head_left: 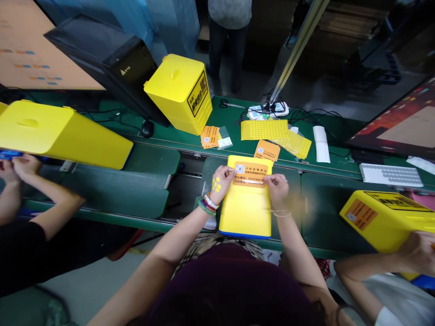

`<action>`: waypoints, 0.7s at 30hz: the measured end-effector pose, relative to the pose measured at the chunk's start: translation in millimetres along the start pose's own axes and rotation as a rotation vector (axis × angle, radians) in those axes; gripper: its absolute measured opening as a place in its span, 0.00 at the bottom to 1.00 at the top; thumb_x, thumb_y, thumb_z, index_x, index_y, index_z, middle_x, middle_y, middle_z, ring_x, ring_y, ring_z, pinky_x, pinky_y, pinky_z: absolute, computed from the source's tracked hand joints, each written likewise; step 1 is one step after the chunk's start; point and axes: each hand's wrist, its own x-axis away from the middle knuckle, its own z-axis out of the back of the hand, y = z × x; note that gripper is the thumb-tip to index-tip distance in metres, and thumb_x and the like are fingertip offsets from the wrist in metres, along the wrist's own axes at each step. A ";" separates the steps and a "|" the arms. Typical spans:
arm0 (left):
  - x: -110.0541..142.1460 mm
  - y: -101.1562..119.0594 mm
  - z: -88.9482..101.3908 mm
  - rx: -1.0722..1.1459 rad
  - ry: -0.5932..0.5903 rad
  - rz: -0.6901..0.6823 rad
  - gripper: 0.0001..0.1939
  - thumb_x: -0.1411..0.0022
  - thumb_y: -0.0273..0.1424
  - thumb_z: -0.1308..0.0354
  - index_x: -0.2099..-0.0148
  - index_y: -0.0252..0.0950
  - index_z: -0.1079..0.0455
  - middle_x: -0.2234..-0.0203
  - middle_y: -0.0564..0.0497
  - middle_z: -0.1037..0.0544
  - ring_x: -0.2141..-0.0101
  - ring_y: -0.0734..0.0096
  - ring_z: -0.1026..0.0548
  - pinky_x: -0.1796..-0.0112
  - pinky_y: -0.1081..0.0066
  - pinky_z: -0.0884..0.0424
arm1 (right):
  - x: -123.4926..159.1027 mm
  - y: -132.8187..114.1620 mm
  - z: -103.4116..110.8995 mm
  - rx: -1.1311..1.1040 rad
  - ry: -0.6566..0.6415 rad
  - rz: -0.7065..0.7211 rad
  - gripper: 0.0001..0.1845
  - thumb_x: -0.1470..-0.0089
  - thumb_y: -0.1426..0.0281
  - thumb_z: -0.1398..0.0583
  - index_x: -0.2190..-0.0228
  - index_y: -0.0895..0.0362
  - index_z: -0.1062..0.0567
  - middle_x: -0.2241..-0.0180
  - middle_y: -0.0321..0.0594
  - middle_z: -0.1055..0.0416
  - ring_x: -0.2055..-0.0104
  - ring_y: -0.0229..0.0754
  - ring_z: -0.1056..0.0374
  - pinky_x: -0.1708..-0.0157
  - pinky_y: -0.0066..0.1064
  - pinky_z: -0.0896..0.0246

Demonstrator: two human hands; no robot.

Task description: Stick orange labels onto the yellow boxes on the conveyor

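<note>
Label of limp orange paper (pixel 249 174) pinched at both edges by my left hand (pixel 221 183) and right hand (pixel 277 190) atop a light-looking yellow plastic box (pixel 245 215).

A long green belt workbench (pixel 234 118) crosses the room, with a slim aluminium upright (pixel 299 50) rising beside it. Beyond lie a grey floor (pixel 322 93) with a dull sheen, hanging blue plastic sheeting (pixel 136 18), a black-cased monitor (pixel 112 59) and stacked brown boards (pixel 353 18) in dim light
</note>
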 end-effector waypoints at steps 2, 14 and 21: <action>0.2 -1.6 -0.4 -0.035 0.000 -0.024 0.12 0.39 0.32 0.43 0.75 0.37 0.34 0.81 0.56 0.38 0.73 0.70 0.36 0.69 0.71 0.39 | 0.3 1.2 -0.1 0.021 0.002 0.009 0.11 0.52 0.62 0.38 0.75 0.58 0.23 0.70 0.37 0.36 0.69 0.38 0.42 0.67 0.31 0.44; 17.6 26.9 -9.6 -0.799 -0.208 -0.453 0.29 0.31 0.42 0.57 0.37 0.29 0.43 0.40 0.36 0.36 0.38 0.48 0.43 0.40 0.50 0.50 | 0.6 7.7 17.5 0.260 -0.097 -0.015 0.20 0.47 0.51 0.42 0.76 0.54 0.34 0.75 0.34 0.36 0.70 0.39 0.41 0.68 0.30 0.48; 15.4 46.0 -72.3 -0.642 -0.445 -0.653 0.34 0.32 0.45 0.58 0.33 0.26 0.47 0.34 0.35 0.47 0.33 0.52 0.53 0.36 0.50 0.59 | 18.6 34.1 23.3 0.073 -0.142 -0.199 0.23 0.47 0.49 0.47 0.73 0.56 0.30 0.76 0.36 0.32 0.71 0.40 0.38 0.70 0.30 0.45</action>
